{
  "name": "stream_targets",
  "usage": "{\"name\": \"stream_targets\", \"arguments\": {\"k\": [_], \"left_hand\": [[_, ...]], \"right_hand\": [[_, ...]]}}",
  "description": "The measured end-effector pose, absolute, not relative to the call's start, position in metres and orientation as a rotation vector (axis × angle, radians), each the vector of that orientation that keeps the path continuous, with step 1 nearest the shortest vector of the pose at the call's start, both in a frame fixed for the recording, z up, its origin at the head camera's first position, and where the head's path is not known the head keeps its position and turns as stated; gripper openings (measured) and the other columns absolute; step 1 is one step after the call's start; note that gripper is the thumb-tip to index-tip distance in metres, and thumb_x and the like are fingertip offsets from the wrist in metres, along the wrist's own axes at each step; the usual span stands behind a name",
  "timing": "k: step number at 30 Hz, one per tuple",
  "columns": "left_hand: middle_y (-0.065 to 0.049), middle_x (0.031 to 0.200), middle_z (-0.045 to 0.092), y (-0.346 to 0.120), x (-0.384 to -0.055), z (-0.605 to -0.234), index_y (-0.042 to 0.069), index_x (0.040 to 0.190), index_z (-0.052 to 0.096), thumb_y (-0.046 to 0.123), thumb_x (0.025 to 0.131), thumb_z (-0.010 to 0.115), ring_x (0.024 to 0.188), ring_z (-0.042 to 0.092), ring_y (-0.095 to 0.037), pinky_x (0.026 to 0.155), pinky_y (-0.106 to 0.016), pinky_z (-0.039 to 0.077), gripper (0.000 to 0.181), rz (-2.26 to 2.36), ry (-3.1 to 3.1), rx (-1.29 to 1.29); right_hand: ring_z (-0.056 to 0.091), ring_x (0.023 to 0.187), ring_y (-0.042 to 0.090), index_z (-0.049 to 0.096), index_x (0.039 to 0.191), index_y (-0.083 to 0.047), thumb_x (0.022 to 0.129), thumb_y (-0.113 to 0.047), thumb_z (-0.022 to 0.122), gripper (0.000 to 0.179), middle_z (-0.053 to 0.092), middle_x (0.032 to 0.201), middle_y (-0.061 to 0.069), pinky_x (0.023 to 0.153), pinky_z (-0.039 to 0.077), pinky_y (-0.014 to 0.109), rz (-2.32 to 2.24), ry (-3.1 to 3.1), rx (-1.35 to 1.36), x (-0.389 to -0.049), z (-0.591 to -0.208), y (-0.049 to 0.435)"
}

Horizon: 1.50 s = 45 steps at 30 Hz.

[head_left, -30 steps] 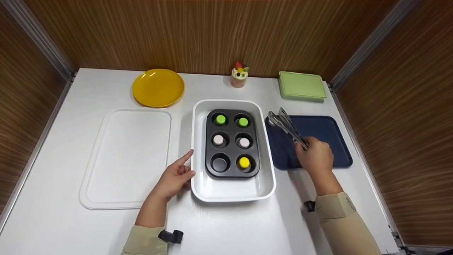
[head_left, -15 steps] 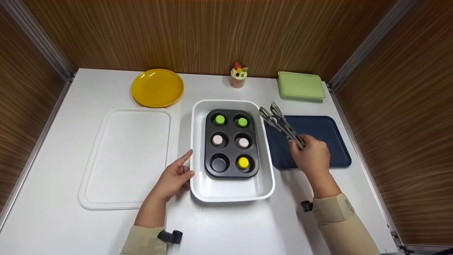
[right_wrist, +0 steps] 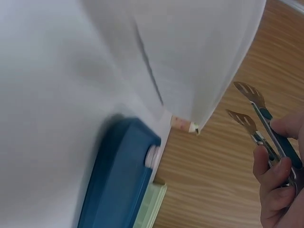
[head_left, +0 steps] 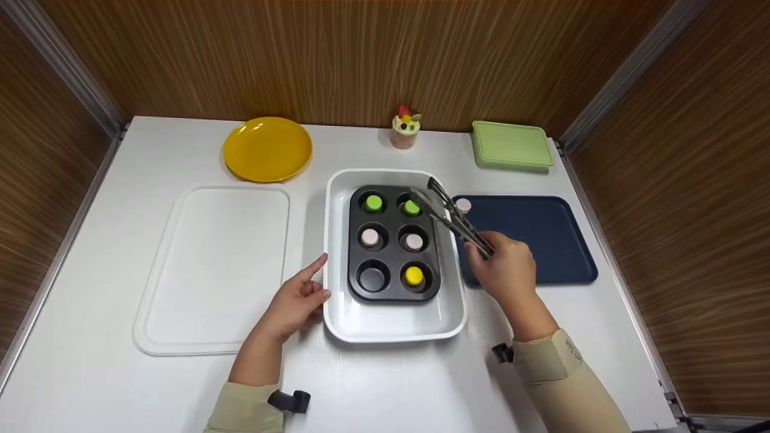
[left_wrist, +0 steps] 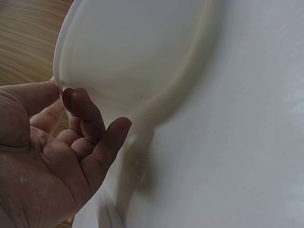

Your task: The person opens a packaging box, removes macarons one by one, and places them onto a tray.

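Observation:
My right hand [head_left: 508, 267] grips metal tongs [head_left: 460, 227]; their tips stand apart with nothing between them, over the right side of a white tub [head_left: 385, 329]. In the tub lies a dark muffin pan [head_left: 394, 255]. Its cups hold two green pieces, one of them a green piece [head_left: 373, 203], two pink pieces, one of them a pink piece [head_left: 369, 237], and a yellow piece [head_left: 413, 276]; the near left cup is bare. My left hand [head_left: 295, 300] touches the tub's left wall with its extended index finger and thumb, as the left wrist view also shows.
A navy tray [head_left: 529, 240] lies at the right, with a pale pink piece [head_left: 462, 205] at its far left corner. White lid-like tray [head_left: 219, 270] at the left. Behind are a yellow plate [head_left: 268, 150], a dessert cup [head_left: 405, 132] and a green lidded box [head_left: 513, 144].
My right hand has moved left with the tongs, from over the navy tray to over the tub's right side and the muffin pan. The left hand stays where it was.

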<state>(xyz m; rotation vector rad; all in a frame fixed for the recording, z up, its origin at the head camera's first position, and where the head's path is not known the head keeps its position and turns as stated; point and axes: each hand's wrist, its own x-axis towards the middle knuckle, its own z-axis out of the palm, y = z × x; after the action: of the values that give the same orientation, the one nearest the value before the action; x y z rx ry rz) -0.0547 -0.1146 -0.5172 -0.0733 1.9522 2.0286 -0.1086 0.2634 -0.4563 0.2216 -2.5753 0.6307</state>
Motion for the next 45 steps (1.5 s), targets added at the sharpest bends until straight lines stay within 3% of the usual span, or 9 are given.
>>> {"name": "stream_targets", "arguments": {"k": [14, 23, 33, 45], "left_hand": [[-0.004, 0.082, 0.057, -0.114, -0.056, -0.52, 0.008, 0.165, 0.036, -0.007, 0.099, 0.064, 0.066, 0.059, -0.015, 0.06, -0.029, 0.053, 0.073, 2.028, 1.961, -0.055], [-0.004, 0.081, 0.057, -0.112, -0.056, -0.518, 0.007, 0.164, 0.038, -0.008, 0.099, 0.065, 0.066, 0.056, -0.014, 0.06, -0.027, 0.05, 0.073, 2.039, 1.965, -0.061], [-0.004, 0.081, 0.058, -0.112, -0.055, -0.519, 0.006, 0.165, 0.036, -0.01, 0.099, 0.063, 0.065, 0.057, -0.014, 0.059, -0.026, 0.05, 0.073, 2.046, 1.958, -0.07], [-0.004, 0.081, 0.057, -0.112, -0.055, -0.519, 0.005, 0.164, 0.037, -0.01, 0.098, 0.064, 0.064, 0.055, -0.015, 0.059, -0.028, 0.05, 0.073, 2.046, 1.961, -0.069]], "right_hand": [[0.072, 0.068, 0.037, 0.08, 0.102, -0.003, 0.086, -0.019, 0.087, 0.024, 0.077, 0.084, 0.012, 0.061, 0.055, 0.058, 0.602, -2.648, 0.339, -0.099, -0.451, 0.242], [0.067, 0.061, 0.035, 0.079, 0.098, -0.003, 0.086, -0.02, 0.086, 0.023, 0.073, 0.076, 0.01, 0.052, 0.052, 0.056, 0.534, -2.691, 0.433, -0.095, -0.447, 0.228], [0.069, 0.064, 0.037, 0.079, 0.097, -0.006, 0.088, -0.022, 0.085, 0.019, 0.074, 0.078, 0.012, 0.053, 0.052, 0.057, 0.469, -2.773, 0.478, -0.095, -0.443, 0.217], [0.06, 0.057, 0.032, 0.064, 0.076, -0.012, 0.09, -0.026, 0.081, 0.026, 0.06, 0.065, 0.004, 0.05, 0.048, 0.054, 0.413, -2.923, 0.447, -0.097, -0.445, 0.205]]}}
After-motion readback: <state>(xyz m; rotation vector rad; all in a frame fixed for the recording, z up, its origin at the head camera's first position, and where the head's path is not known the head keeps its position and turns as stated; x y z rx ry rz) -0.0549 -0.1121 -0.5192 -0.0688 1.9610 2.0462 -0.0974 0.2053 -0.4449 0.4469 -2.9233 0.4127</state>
